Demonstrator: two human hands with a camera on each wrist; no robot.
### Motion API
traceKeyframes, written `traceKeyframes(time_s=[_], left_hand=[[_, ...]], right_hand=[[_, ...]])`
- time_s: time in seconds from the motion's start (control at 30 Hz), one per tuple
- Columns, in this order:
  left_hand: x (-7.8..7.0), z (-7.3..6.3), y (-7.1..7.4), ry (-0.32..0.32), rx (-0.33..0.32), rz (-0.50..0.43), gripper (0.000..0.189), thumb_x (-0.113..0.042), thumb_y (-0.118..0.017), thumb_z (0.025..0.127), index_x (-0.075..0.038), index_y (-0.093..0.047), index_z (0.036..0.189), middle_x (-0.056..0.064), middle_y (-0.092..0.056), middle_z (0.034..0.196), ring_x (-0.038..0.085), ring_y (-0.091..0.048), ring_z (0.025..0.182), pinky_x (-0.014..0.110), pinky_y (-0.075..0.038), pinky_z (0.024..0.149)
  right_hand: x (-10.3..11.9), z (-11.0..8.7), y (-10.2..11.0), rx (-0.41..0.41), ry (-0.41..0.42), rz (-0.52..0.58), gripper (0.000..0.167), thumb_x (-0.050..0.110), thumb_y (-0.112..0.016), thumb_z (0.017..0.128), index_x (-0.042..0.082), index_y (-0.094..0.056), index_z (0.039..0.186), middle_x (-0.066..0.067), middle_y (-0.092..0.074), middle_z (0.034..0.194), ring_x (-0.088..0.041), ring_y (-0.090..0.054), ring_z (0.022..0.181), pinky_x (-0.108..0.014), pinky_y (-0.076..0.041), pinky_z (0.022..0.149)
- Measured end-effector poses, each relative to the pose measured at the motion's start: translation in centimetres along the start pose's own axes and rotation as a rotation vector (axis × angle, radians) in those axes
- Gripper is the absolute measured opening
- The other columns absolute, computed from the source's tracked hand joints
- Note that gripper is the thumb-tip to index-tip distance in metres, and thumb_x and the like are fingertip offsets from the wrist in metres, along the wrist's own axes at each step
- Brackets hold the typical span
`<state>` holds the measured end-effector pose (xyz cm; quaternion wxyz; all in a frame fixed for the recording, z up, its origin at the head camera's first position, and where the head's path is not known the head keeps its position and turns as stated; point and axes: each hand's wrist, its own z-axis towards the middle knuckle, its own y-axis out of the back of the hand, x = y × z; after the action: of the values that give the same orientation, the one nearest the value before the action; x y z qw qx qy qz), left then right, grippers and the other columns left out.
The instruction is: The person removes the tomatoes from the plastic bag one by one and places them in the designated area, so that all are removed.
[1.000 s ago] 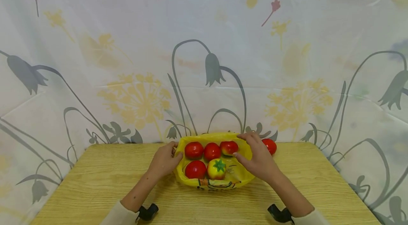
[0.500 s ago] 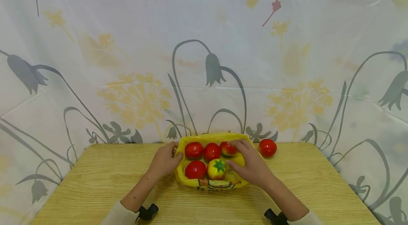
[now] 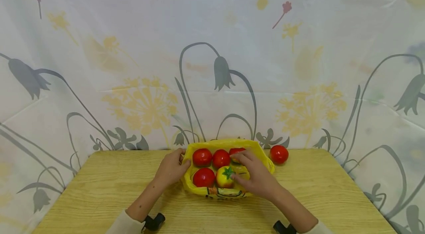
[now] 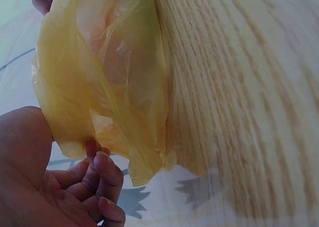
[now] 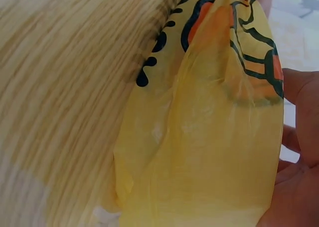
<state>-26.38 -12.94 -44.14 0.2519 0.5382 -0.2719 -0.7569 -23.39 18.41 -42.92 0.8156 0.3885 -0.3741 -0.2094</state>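
- On the table (image 3: 116, 182), the bag (image 3: 255, 148) sits mouth up with five fruits (image 3: 204, 178) inside
- At its left rim, the left hand (image 3: 171, 167) pinches it, maybe to keep it wide
- Over its right side, the right hand (image 3: 258, 178) reaches in, loose fingers apart, thumb by the yellow fruit (image 3: 223, 180); I cannot tell if they touch
- One red fruit (image 3: 279, 154) lies outside, just beside the bag

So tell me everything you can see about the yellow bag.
The yellow bag looks like thin, crinkled, see-through plastic, with dark and orange print on its near side. It sits on the wooden table, its wide-open mouth facing up and its rim uneven. Inside are four mostly red fruits and one mostly yellow fruit. The left hand grips its left edge; the right hand reaches over its right part, contact unclear.
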Motion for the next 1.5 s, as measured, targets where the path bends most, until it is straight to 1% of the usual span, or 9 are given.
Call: traceKeyframes(time_s=[0.2,0.33,0.53,0.7,0.9,1.07,1.17,1.3,1.5], left_hand=[[0.0,0.0,0.1,-0.002,-0.004,0.01,0.03,-0.012,-0.07,0.096,0.002,-0.069,0.122,0.001,-0.056,0.073,0.013,-0.045,0.058,0.027,-0.038,0.053],[0.1,0.1,0.0,-0.005,-0.007,0.012,0.029,-0.013,-0.07,0.096,0.002,-0.069,0.121,0.001,-0.055,0.073,0.013,-0.045,0.058,0.026,-0.037,0.053],[0.2,0.1,0.0,-0.002,-0.005,0.016,0.029,-0.013,-0.07,0.096,0.002,-0.069,0.12,0.001,-0.054,0.073,0.013,-0.044,0.058,0.026,-0.037,0.053],[0.3,0.1,0.0,-0.012,-0.01,0.02,0.029,-0.013,-0.07,0.095,0.003,-0.068,0.119,0.001,-0.055,0.074,0.013,-0.045,0.059,0.026,-0.037,0.054],[0.3,0.2,-0.1,-0.002,0.003,0.023,0.032,-0.014,-0.07,0.096,0.003,-0.068,0.122,0.001,-0.054,0.072,0.013,-0.045,0.058,0.027,-0.038,0.053],[0.4,0.2,-0.2,-0.001,0.006,0.029,0.032,-0.014,-0.07,0.096,0.003,-0.067,0.123,0.0,-0.054,0.072,0.013,-0.044,0.057,0.027,-0.037,0.053],[0.4,0.2,-0.2,-0.002,0.006,0.029,0.032,-0.015,-0.07,0.096,0.003,-0.067,0.123,0.0,-0.053,0.072,0.013,-0.043,0.057,0.027,-0.036,0.053],[0.4,0.3,-0.2,0.0,0.009,0.025,0.032,-0.015,-0.07,0.096,0.002,-0.067,0.123,0.0,-0.053,0.071,0.013,-0.043,0.057,0.026,-0.036,0.053],[0.5,0.3,-0.3,-0.005,0.005,0.034,0.031,-0.015,-0.071,0.096,0.002,-0.068,0.122,0.0,-0.053,0.072,0.013,-0.044,0.058,0.027,-0.037,0.054]], right_hand=[[0.1,0.1,-0.3,0.073,0.008,0.027,0.052,0.024,-0.08,0.096,0.009,-0.062,0.142,-0.004,-0.063,0.137,-0.029,-0.066,0.118,-0.045,-0.057,0.099],[0.2,0.1,-0.5,0.087,0.011,0.018,0.053,0.025,-0.08,0.096,0.01,-0.062,0.143,-0.001,-0.061,0.139,-0.028,-0.065,0.121,-0.047,-0.056,0.101],[0.3,0.4,-0.6,0.104,0.024,-0.001,0.052,0.025,-0.08,0.096,0.011,-0.063,0.143,-0.001,-0.06,0.141,-0.025,-0.063,0.125,-0.049,-0.055,0.103],[0.7,0.7,-0.7,0.134,0.016,0.0,0.052,0.026,-0.08,0.095,0.013,-0.063,0.142,-0.002,-0.06,0.142,-0.027,-0.063,0.126,-0.051,-0.054,0.104],[0.9,0.7,-0.9,0.184,0.01,0.02,0.047,0.027,-0.075,0.1,0.014,-0.064,0.144,-0.006,-0.057,0.146,-0.029,-0.063,0.127,-0.05,-0.055,0.103],[0.9,0.8,-1.1,0.214,0.022,0.033,0.044,0.028,-0.071,0.103,0.017,-0.065,0.146,-0.004,-0.057,0.146,-0.026,-0.063,0.127,-0.049,-0.055,0.103],[0.9,0.8,-1.1,0.232,0.027,0.04,0.042,0.028,-0.069,0.104,0.018,-0.066,0.145,-0.006,-0.058,0.147,-0.029,-0.062,0.13,-0.051,-0.054,0.104],[0.8,0.7,-1.1,0.251,0.025,0.032,0.039,0.028,-0.069,0.105,0.015,-0.068,0.142,-0.012,-0.058,0.149,-0.034,-0.061,0.133,-0.054,-0.053,0.105],[0.8,0.7,-1.2,0.254,0.021,0.03,0.036,0.024,-0.071,0.103,0.015,-0.071,0.138,-0.011,-0.061,0.146,-0.029,-0.063,0.129,-0.049,-0.054,0.104]])
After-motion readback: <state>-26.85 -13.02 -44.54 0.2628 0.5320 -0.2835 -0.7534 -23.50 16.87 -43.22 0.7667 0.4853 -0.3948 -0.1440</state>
